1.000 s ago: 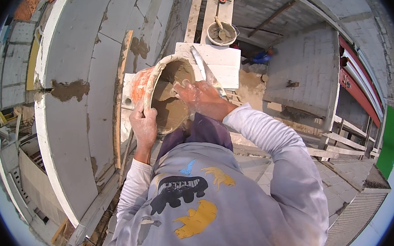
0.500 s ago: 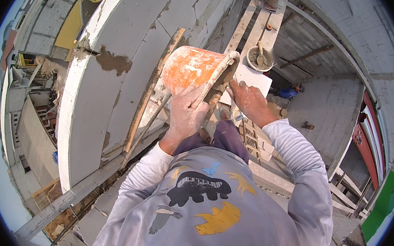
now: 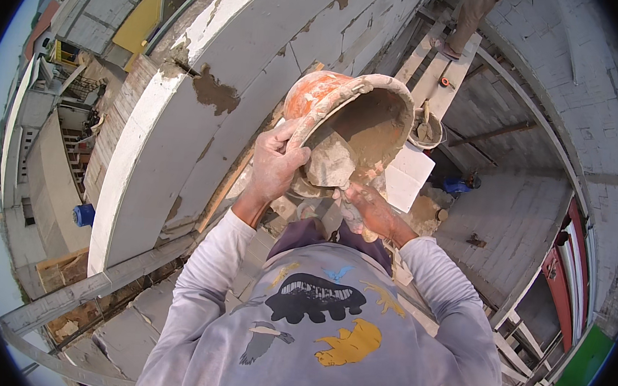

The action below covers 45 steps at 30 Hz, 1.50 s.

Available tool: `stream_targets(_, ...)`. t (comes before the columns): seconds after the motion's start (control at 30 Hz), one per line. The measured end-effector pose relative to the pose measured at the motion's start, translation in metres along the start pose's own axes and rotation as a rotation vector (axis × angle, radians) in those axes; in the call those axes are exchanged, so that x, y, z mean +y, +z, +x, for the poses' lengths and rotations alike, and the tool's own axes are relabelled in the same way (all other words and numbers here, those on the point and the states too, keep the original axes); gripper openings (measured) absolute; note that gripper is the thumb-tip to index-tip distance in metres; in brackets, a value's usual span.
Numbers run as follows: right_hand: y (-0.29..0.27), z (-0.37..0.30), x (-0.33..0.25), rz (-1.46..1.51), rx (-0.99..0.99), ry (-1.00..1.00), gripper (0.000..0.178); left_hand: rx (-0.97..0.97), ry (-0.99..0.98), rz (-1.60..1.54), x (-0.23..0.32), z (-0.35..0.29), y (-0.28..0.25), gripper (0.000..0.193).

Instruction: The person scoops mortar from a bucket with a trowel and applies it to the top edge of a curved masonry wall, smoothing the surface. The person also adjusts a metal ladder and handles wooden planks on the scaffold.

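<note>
An orange bucket [image 3: 309, 95] crusted with mortar is tilted in front of me, its mouth turned down toward my body. My left hand [image 3: 275, 163] grips its rim on the left side, fingers curled over the edge. Wet grey mortar [image 3: 379, 129] coats the inner wall. My right hand [image 3: 373, 209] is closed round the handle of a mortar-smeared trowel [image 3: 331, 160], whose broad blade reaches into the bucket's mouth. Below the bucket, a round pale shape is partly hidden by it and my hands.
On the far planks [image 3: 434, 76] stands a second bucket [image 3: 437, 133] with a trowel in it; a tape-like orange roll [image 3: 445, 82] lies beyond. Another person's foot [image 3: 447, 50] is on the planks. A light block wall [image 3: 205, 134] rises at left, with a drop beyond it.
The bucket's mouth has swung toward me, showing its inside. My left hand has moved up along the rim. My right hand has come lower, and the trowel blade now shows.
</note>
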State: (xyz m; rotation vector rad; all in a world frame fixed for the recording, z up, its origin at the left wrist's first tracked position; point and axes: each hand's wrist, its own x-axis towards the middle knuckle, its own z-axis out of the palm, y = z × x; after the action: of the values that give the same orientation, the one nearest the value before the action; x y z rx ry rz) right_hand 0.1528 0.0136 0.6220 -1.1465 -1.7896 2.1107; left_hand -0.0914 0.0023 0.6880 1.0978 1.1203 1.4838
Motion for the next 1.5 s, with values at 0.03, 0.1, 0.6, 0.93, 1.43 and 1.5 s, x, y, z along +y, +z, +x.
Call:
stream_targets(0.03, -0.006, -0.004, -0.003, 0.026, -0.016, 0.004, 0.05, 0.104, -0.06, -0.157, -0.005, 0.0, -0.005, 0.051)
stream_targets(0.1, -0.019, -0.014, -0.014, 0.076, -0.051, 0.015, 0.049, 0.305, -0.169, -0.486, -0.01, -0.003, -0.012, 0.056)
stream_targets(0.6, -0.018, 0.079, -0.34, -1.282, -0.033, -0.686, 0.041, 0.592, -0.269, -0.689, -0.083, -0.099, -0.034, 0.064)
stream_targets(0.93, 0.095, 0.059, -0.312, -2.002, 0.14, -0.76, 0.053, 0.676, -0.279, -0.896, -0.102, -0.094, -0.054, 0.053)
stream_targets(1.43, 0.046, 0.083, -0.359, -1.531, 0.073, -0.595, 0.039, 0.582, -0.393, -0.756, -0.122, -0.116, -0.073, 0.05)
stream_targets(1.5, 0.038, 0.102, -0.353, -1.553, 0.014, -0.766, 0.043, 0.549, -0.384, -0.75, -0.11, -0.119, -0.073, 0.051)
